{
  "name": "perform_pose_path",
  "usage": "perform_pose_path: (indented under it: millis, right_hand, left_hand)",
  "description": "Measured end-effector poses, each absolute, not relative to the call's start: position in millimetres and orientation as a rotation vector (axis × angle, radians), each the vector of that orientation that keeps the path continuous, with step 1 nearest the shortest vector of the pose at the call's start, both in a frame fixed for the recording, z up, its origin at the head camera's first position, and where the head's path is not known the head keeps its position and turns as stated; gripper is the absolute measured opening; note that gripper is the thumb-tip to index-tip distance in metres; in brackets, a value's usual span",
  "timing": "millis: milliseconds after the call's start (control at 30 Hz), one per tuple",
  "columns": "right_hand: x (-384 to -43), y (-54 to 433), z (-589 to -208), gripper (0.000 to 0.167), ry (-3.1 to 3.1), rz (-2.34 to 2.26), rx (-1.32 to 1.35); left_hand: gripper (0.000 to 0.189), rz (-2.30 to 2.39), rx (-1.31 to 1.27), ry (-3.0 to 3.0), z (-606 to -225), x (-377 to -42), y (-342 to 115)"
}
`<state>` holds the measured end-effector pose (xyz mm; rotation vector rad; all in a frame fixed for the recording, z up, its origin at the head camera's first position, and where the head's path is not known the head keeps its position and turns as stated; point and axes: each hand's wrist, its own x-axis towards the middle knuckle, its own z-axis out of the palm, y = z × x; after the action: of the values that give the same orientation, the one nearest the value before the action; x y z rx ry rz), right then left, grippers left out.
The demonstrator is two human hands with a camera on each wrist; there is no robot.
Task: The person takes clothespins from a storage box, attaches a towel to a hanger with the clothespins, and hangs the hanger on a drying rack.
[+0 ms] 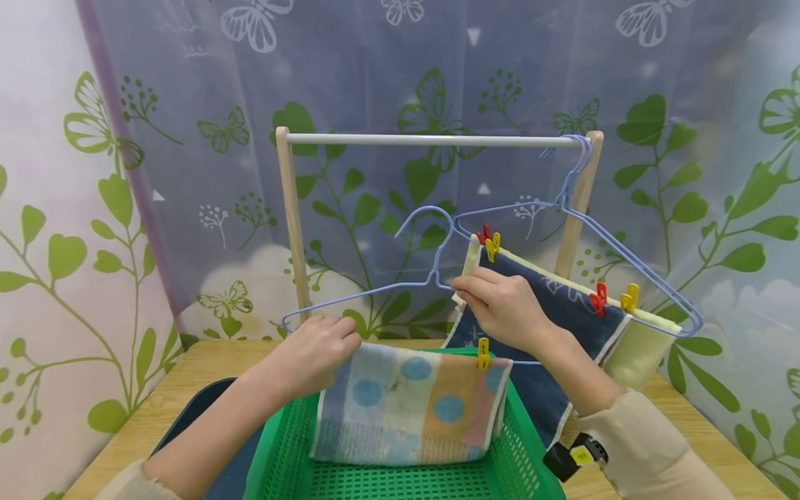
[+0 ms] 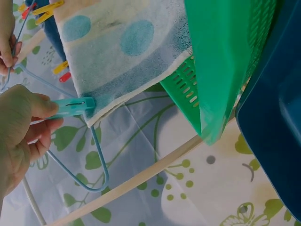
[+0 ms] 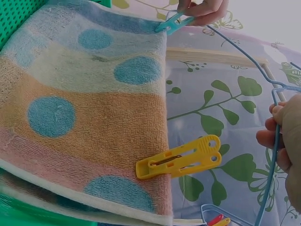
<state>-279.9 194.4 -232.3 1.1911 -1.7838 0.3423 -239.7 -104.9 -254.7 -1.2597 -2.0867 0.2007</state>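
A checked towel with blue dots hangs folded over the lower bar of a light-blue hanger. My left hand pinches a teal clothespin at the towel's upper left corner, its jaws over the cloth edge. With thumb and fingers, my right hand grips the hanger just beside the base of its hook. A yellow clothespin is clipped on the towel's top edge near the right end. In the head view, the left hand hides the teal clothespin.
Below the towel stands a green basket, with a dark blue tub to its left. Behind is a rack with a white rail. At its right end hang hangers with a navy towel and a pale yellow towel, held by red and yellow clothespins.
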Motion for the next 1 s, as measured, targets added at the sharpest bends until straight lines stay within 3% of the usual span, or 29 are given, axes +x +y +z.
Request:
perform_pose_path:
  millis: [367, 700, 1000]
  right_hand:
    - [-278.8, 191.7, -230.1, 0.022, -1.754, 0.358, 1.211]
    - [-276.9, 190.9, -228.3, 0.009, -1.722, 0.37, 1.227]
    - [-276.5, 192.5, -229.2, 0.022, -1.748, 0.375, 1.207]
  left_hand:
    - [0.017, 0.36, -1.233, -1.938, -258.7, -239.8, -105.5]
    - [0.015, 0.34, -1.231, -1.97, -260.7, -238.2, -106.4]
    - [0.018, 0.363, -1.234, -1.969, -263.3, -238.4, -107.9]
